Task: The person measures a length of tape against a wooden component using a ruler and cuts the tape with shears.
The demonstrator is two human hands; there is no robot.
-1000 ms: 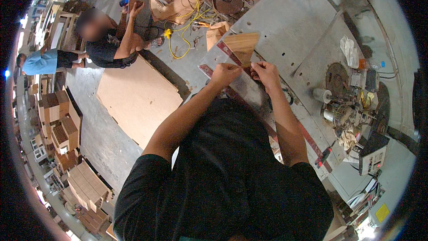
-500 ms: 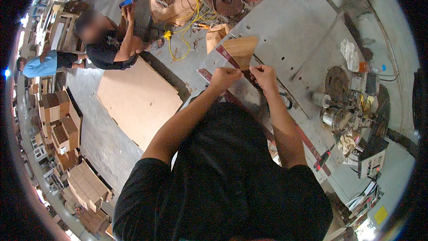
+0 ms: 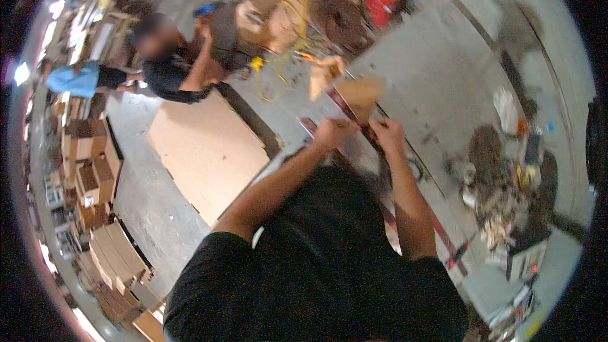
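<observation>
A workshop: bare concrete floor (image 3: 443, 82), stacked cardboard boxes (image 3: 88, 177) at left, yellow cable (image 3: 285, 19) at top, a flat board (image 3: 206, 149), scrap clutter (image 3: 500, 196) at right.

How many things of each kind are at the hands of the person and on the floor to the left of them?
Bare hands, left hand and right hand: 2
Tan wooden piece held by both: 1
Large flat brown board on the floor: 1
Total: 4

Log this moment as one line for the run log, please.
left hand: gripping tan cardboard piece | right hand: gripping same piece | below: long red-edged strip | left: flat brown cardboard sheet on floor
</observation>
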